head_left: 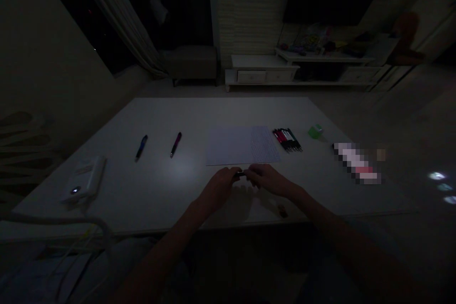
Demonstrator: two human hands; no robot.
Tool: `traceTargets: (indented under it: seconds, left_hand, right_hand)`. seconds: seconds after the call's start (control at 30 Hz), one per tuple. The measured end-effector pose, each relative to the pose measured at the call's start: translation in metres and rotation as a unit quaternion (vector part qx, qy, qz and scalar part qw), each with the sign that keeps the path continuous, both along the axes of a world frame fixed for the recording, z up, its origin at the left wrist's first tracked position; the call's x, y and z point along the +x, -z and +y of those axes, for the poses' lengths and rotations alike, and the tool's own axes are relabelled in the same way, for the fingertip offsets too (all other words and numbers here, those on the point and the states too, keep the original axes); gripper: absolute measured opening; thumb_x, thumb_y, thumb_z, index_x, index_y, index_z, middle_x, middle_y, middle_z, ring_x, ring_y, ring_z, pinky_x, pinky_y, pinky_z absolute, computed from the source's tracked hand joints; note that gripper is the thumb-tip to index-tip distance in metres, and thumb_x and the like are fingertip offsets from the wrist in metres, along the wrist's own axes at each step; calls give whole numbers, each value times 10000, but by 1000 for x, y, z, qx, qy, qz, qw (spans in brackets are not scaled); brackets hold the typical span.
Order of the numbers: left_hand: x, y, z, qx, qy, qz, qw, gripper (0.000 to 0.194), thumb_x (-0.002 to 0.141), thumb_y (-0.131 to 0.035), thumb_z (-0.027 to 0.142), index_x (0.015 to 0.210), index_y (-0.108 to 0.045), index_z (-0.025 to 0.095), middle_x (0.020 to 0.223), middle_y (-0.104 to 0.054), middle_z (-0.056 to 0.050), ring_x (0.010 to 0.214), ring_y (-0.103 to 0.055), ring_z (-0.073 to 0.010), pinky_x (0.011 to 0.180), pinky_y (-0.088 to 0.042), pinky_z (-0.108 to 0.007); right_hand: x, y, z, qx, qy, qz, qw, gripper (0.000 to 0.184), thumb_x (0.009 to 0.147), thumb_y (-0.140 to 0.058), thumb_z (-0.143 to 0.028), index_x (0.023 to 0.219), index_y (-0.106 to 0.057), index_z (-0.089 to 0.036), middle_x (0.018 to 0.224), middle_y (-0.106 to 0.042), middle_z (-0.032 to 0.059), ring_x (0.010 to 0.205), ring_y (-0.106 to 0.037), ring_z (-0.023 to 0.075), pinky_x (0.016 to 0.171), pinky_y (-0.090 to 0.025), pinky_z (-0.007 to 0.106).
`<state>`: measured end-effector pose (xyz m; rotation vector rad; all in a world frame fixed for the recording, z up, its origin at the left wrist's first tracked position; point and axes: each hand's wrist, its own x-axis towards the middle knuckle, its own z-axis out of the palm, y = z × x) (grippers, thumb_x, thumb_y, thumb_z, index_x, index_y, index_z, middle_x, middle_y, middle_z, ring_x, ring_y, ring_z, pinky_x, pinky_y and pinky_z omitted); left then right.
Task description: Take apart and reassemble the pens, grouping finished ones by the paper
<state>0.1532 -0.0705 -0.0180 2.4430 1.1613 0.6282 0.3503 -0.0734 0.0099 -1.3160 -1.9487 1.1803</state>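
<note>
Near the front edge of the white table, my left hand [223, 183] and my right hand [266, 179] meet over a thin dark pen [240, 174]. Fingers of both hands are closed on it, one at each end, and they hide most of its length. Just beyond my hands lies a sheet of paper [230, 146] with lines of writing on its right part. To its right is a row of several pens [287, 140] side by side. Two single pens lie apart on the left: a blue and black one [141, 147] and a purple and black one [175, 145].
A small green container [315, 131] stands at the right of the table [188, 114]. A white device [84, 178] with a cable is at the left. A small brown object [282, 210] lies by the front edge. The room is dim.
</note>
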Motion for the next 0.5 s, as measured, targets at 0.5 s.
traceTargets:
  seconds: [0.5]
  left_hand:
    - [2, -2, 1, 55, 21, 24, 998, 268, 890, -432, 199, 1156, -460, 192, 971, -610, -66, 898, -570, -183, 808, -456, -335]
  right_hand:
    - [0, 7, 1, -90, 8, 57, 994, 550, 843, -307, -593, 526, -439, -164, 424, -401, -30, 401, -363, 81, 444, -294, 226]
